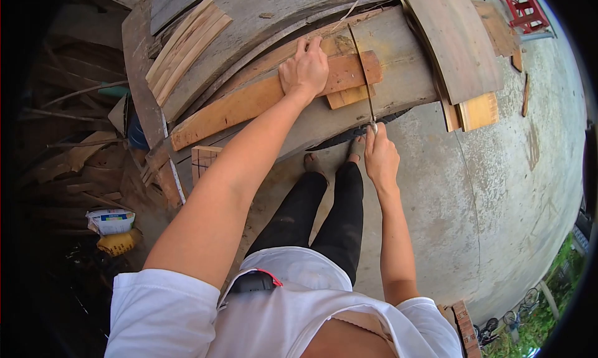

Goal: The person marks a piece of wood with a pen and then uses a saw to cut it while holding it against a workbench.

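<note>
A long orange-brown wooden plank [230,114] lies slantwise over the grey bench boards. My left hand [305,68] presses down on it, fingers curled over its far edge. In my right hand [382,155], closed round the handle, is a handsaw [363,68] with a long thin blade. The blade crosses the plank near its right end and points away from me. Under that end sits a short, lighter wood block [349,97]. My fingers hide most of the saw's handle.
Flat boards [455,47] are stacked at the bench's right end, and a bundle of wood strips [187,50] lies at its left. Scrap wood [81,152] and a white bag [110,221] are on the left. A red crate [525,12] stands far right on the concrete floor [498,190].
</note>
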Demonstrator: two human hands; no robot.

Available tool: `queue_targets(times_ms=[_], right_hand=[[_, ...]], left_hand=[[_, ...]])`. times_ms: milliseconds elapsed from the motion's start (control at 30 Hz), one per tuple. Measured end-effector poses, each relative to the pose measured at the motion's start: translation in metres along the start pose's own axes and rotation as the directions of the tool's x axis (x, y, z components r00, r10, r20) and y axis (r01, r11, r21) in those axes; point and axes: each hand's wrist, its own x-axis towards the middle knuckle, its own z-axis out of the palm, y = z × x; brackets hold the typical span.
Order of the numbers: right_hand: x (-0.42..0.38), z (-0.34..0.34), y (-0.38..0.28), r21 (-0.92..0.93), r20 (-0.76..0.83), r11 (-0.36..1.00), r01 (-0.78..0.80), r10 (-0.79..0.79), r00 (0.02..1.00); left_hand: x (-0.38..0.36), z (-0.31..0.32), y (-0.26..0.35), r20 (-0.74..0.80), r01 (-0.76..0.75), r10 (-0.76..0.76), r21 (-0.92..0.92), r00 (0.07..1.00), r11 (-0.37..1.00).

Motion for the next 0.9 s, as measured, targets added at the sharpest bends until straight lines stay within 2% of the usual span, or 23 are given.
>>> queue_targets(times_ms=[67, 167, 267, 367, 500, 600, 700, 767, 900], right_hand=[[-0.030, -0.004, 0.006, -0.007, 0.046, 0.997, -0.074, 0.074, 0.996], [-0.023, -0.007, 0.004, -0.025, 0.051, 0.999, -0.045, 0.047, 0.998], [0.036, -0.002, -0.012, -0.033, 0.030, 0.999, 0.014, -0.013, 0.999], [0.044, -0.003, -0.023, 0.004, 0.022, 1.000, -0.011, 0.011, 1.000], [-0.001, -0.008, -0.002, 0.048, 0.037, 0.999, -0.013, 0.011, 0.999], [-0.023, -0.015, -0.001, 0.018, 0.122, 0.995, -0.098, 0.095, 0.988], [0.008, -0.012, -0.010, -0.037, 0.068, 0.998, -0.046, 0.048, 0.997], [0.039, -0.003, -0.021, -0.040, -0.029, 0.998, 0.045, -0.046, 0.999], [0.031, -0.004, -0.020, -0.037, -0.036, 0.999, 0.032, -0.033, 0.999]], left_hand=[[0.002, -0.003, -0.002, -0.003, 0.012, -0.013, -0.002, 1.000, 1.000], [-0.001, -0.004, -0.001, 0.050, 0.011, -0.011, -0.004, 0.999, 1.000], [0.001, -0.001, -0.002, 0.013, 0.002, -0.002, 0.005, 1.000, 1.000], [-0.001, 0.000, -0.001, 0.000, -0.001, 0.001, 0.000, 1.000, 1.000], [0.001, -0.002, 0.000, 0.008, -0.001, 0.001, 0.004, 1.000, 1.000], [0.001, -0.003, -0.002, 0.030, 0.012, -0.012, -0.017, 0.999, 1.000], [-0.001, -0.005, 0.000, 0.056, 0.013, -0.011, -0.034, 0.998, 0.999], [0.001, -0.005, -0.002, 0.061, 0.018, -0.016, -0.032, 0.998, 0.999], [-0.003, 0.001, -0.003, 0.014, -0.003, 0.003, -0.025, 1.000, 1.000]])
